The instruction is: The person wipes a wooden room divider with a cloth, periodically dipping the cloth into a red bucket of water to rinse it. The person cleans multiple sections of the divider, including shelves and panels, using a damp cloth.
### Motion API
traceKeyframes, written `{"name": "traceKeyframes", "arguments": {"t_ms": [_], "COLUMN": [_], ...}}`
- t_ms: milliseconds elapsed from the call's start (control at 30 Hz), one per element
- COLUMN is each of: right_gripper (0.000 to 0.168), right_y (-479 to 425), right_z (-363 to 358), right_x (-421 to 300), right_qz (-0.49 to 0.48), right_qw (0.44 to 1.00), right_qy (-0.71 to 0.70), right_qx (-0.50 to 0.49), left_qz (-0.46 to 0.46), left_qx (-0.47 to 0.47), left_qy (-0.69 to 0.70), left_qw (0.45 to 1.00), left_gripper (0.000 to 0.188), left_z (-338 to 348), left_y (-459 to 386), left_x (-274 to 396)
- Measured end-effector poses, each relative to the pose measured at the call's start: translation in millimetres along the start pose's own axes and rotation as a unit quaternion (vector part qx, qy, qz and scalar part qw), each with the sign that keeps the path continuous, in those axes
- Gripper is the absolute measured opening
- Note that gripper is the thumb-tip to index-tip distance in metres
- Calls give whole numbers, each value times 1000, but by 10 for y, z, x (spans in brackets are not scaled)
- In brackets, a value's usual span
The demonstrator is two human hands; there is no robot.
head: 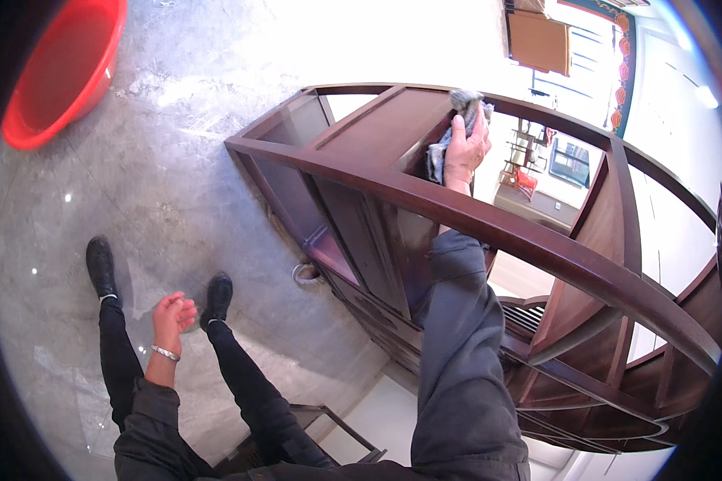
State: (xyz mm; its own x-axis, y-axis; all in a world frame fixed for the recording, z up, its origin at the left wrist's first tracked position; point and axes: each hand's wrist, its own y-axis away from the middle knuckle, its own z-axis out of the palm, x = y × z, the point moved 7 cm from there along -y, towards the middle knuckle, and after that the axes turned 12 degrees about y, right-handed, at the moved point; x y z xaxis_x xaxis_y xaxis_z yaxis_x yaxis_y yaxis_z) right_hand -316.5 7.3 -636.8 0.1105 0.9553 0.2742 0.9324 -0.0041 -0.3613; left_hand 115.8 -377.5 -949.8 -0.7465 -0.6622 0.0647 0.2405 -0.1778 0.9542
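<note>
A dark reddish-brown wooden shelf unit (391,174) with open compartments takes up the right half of the head view. My right arm reaches through one of its openings. Under my right hand (468,150) a crumpled grey cloth (438,157) is pressed against the side of an inner upright panel. The fingers lie extended along the cloth, and part of it sticks out past the fingertips. My left hand (173,315) hangs over the floor by my legs, holding nothing, its fingers loosely curled and apart. A silver bracelet (166,352) circles that wrist.
A red plastic basin (105,84) stands on the grey floor (156,198) at upper left. Behind the shelf unit are a cardboard box (539,42), a red chair (526,183) and a window (569,161). A dark wooden frame (352,430) stands close by my legs.
</note>
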Motion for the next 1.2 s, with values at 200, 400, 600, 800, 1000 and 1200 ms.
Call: {"name": "traceKeyframes", "arguments": {"t_ms": [200,400,600,800,1000,1200], "right_gripper": [37,41,52,49,55,52], "right_y": [883,1341,681,1007,2283,2626], "right_z": [-568,-755,-129,242,116,-335], "right_x": [-639,-648,-134,1898,2217,1667], "right_qz": [-133,-60,-74,29,255,353], "right_qw": [984,968,997,991,903,896], "right_qy": [-113,-240,-6,126,247,211], "right_qx": [16,-45,-34,-18,-243,-166], "left_qz": [-2,-1,-6,-7,-3,-10], "left_qx": [4,-7,3,-25,-6,-5], "left_qy": [-6,3,3,4,3,2], "left_qw": [1000,1000,1000,1000,1000,1000], "left_gripper": [23,23,23,24,24,24], "left_z": [22,28,-15,131,-118,-110], "left_y": [-8,-60,-46,-47,1,-18], "left_x": [-39,-40,-55,-29,-95,-123]}}
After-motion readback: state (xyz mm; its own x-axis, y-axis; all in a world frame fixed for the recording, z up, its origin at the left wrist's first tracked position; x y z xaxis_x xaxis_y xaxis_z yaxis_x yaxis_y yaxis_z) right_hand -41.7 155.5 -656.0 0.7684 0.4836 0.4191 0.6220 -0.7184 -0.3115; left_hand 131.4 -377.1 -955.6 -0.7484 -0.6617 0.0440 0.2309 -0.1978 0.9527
